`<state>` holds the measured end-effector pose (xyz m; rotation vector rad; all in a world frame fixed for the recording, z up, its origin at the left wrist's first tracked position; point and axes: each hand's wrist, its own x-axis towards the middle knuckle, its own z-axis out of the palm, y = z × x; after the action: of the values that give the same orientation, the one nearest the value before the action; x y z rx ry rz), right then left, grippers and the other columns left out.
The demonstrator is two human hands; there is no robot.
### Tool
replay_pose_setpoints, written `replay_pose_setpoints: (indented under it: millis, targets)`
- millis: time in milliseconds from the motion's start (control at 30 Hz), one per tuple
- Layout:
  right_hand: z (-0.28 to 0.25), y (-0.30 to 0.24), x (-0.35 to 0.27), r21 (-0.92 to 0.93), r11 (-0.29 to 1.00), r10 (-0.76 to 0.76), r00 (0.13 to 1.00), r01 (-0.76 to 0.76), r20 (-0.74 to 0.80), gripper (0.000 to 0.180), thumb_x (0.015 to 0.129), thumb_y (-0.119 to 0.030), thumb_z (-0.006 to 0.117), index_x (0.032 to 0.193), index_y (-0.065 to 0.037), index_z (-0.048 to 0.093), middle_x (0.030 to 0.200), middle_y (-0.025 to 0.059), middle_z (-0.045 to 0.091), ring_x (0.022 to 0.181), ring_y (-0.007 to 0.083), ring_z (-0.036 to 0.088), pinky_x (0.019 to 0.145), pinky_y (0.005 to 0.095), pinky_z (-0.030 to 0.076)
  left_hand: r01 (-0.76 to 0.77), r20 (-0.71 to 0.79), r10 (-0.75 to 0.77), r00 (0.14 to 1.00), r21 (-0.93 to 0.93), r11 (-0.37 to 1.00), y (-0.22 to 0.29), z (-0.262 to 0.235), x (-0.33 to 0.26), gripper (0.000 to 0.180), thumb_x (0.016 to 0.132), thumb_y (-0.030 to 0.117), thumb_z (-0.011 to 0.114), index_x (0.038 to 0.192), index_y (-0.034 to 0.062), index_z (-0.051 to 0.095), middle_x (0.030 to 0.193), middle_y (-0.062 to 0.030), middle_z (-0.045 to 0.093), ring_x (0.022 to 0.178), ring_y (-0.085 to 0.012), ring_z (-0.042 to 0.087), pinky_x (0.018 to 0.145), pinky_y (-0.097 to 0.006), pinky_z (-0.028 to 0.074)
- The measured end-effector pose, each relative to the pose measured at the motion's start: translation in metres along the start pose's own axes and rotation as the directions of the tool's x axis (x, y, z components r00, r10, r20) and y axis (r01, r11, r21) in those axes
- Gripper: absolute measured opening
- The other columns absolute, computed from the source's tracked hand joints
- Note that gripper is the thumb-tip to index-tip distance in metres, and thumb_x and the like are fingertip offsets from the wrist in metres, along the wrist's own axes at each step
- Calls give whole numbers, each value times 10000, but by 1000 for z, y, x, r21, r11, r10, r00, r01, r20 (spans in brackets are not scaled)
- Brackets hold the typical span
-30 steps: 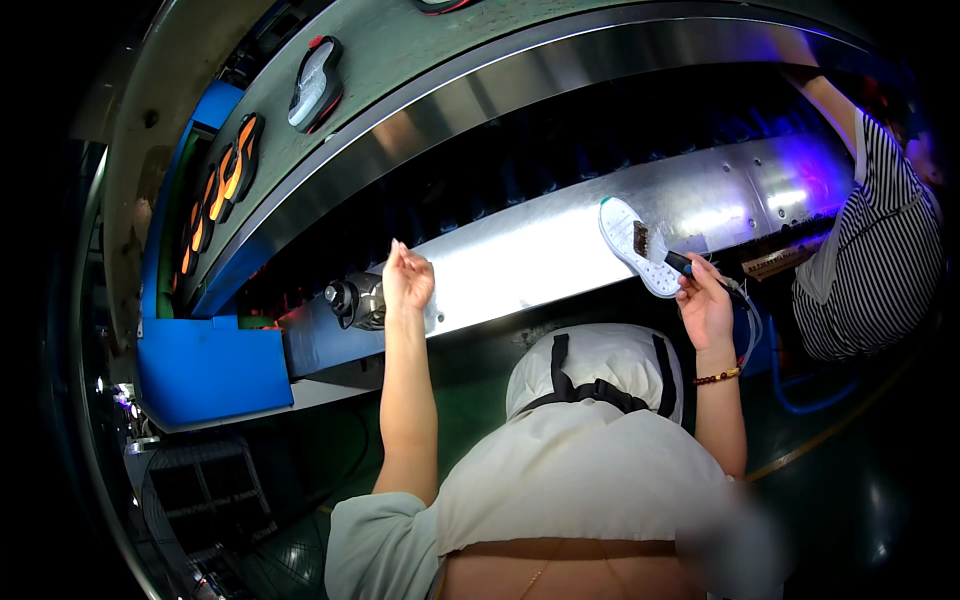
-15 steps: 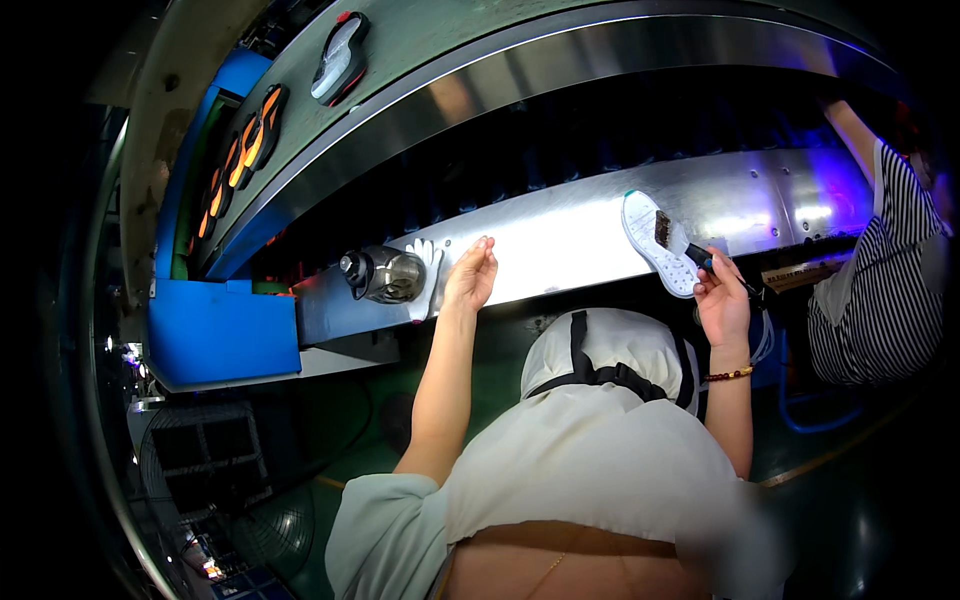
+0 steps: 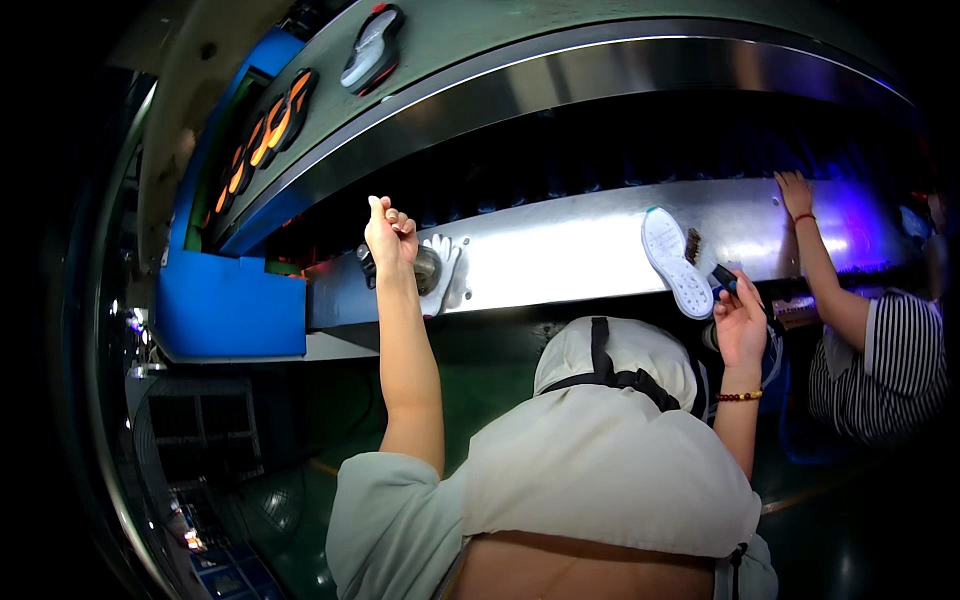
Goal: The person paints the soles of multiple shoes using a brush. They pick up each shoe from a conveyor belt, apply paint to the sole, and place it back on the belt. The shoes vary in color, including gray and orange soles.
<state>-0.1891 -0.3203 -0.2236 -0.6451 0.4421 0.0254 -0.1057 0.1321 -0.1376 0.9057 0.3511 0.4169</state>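
My left hand (image 3: 390,235) is raised against the long steel panel (image 3: 570,250), curled into a loose fist with one finger up. It sits right beside a round metal fitting (image 3: 428,272) and a white glove-shaped piece (image 3: 447,268). My right hand (image 3: 740,322) is up at the panel's right part, holding a white shoe sole (image 3: 675,262) with its tread facing me. A small dark and blue tool (image 3: 725,277) shows at my fingertips, with dark bristles (image 3: 692,245) beside the sole. A beaded bracelet (image 3: 740,397) circles my right wrist.
A person in a striped shirt (image 3: 885,365) stands at the right with a hand (image 3: 795,193) on the panel. Above, a curved belt carries orange-and-black soles (image 3: 262,145) and a grey sole with a red rim (image 3: 372,45). A blue box (image 3: 230,305) sits at the left.
My left hand has moved along the steel panel to the metal fitting, and its spread fingers have curled into a fist. My right hand still holds the white sole up.
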Motion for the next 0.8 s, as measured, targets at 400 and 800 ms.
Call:
replay_pose_setpoints:
  millis: [400, 800]
  targets:
    - [13, 3, 5, -38, 999, -7, 999, 5, -33, 226, 809, -117, 536, 1020, -35, 532, 816, 29, 554, 702, 99, 511, 569, 206, 401, -674, 298, 742, 600, 688, 269, 38, 75, 75, 654, 688, 176, 694, 1180, -33, 317, 1155, -173, 382, 1068, -249, 395, 925, -355, 315]
    - [26, 15, -9, 24, 997, -66, 993, 69, -101, 213, 821, -109, 516, 1015, -24, 534, 852, 35, 564, 711, 87, 508, 585, 197, 393, -76, -8, 455, 891, 983, 167, 52, 146, 189, 1298, 499, 334, 800, 1274, -29, -176, 1279, -258, 298, 1188, -294, 341, 1004, -296, 256]
